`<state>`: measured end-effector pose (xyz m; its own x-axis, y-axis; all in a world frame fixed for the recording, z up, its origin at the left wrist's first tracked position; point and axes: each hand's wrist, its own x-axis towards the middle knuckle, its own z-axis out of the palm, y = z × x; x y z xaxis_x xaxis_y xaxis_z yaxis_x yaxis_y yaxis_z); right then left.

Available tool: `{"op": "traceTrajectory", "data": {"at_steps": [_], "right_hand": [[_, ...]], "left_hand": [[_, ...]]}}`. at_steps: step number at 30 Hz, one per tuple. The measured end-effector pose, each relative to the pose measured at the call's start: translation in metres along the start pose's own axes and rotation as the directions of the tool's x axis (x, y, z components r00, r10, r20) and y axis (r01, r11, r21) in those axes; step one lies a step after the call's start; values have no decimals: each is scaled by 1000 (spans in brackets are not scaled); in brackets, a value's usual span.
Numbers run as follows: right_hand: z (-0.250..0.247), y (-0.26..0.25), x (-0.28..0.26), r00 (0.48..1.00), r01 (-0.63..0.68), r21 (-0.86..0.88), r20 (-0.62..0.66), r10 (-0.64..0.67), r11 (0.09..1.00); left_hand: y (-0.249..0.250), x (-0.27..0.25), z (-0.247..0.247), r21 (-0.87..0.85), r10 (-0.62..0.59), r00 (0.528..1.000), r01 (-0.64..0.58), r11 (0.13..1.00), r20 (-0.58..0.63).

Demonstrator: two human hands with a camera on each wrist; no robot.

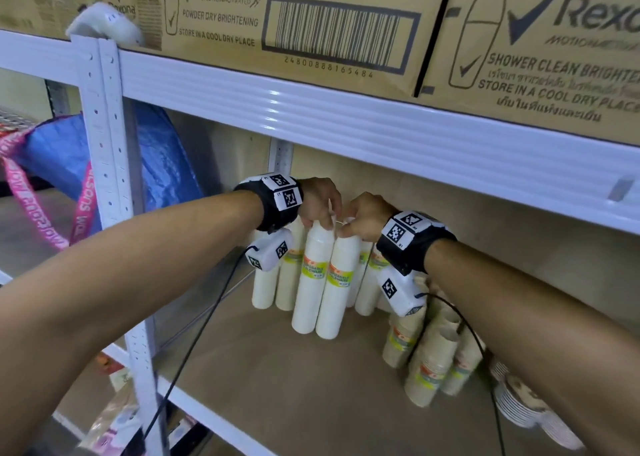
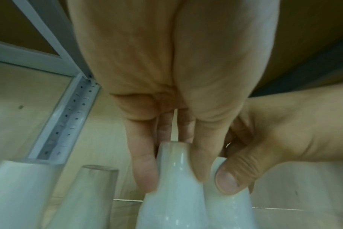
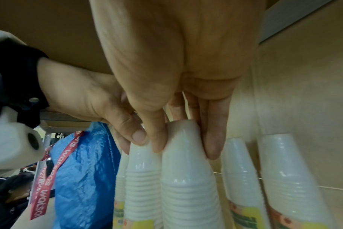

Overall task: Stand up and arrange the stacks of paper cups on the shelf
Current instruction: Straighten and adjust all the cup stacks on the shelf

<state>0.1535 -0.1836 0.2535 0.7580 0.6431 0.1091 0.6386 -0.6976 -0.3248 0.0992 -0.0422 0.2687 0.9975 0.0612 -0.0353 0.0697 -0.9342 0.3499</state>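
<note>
Your left hand point(image 1: 318, 199) pinches the top of the left white cup stack point(image 1: 310, 275); its grip is narrow, fingers curled down round the stack's tapered end. Your right hand point(image 1: 367, 216) does the same on the right white cup stack point(image 1: 337, 289), thumb and fingers closed on the top. In the right wrist view the thumb sits on one side of the stack's top and the fingers point(image 3: 211, 139) on the other.

Both held stacks stand upright on the shelf board point(image 1: 311, 386), touching each other side by side, a little forward of the others. Each carries a yellow-green label band around the middle.

Behind them a row of more white stacks point(image 1: 266, 289) stands near the back wall, some hidden by your wrists.

To the right, brown cup stacks point(image 1: 429, 369) lean together, tilted, near the shelf's front right. Beside them sits a pile of paper plates point(image 1: 519, 403), partly behind your right forearm.

Above, the white shelf beam point(image 1: 346, 119) carries Rexona cartons point(image 1: 277, 22). A blue bag point(image 1: 156, 164) with a pink strap hangs left of the upright post point(image 1: 104, 126).
</note>
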Motion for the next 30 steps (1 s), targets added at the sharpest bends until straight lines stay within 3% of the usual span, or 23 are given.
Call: {"op": "traceTrajectory", "data": {"at_steps": [12, 30], "right_hand": [[-11, 47, -5, 986, -156, -19, -54, 155, 988], [-2, 67, 0, 987, -141, 12, -77, 141, 990]], "left_hand": [[24, 47, 23, 22, 165, 983, -164, 986, -79], [25, 72, 47, -13, 155, 983, -157, 987, -101]]}}
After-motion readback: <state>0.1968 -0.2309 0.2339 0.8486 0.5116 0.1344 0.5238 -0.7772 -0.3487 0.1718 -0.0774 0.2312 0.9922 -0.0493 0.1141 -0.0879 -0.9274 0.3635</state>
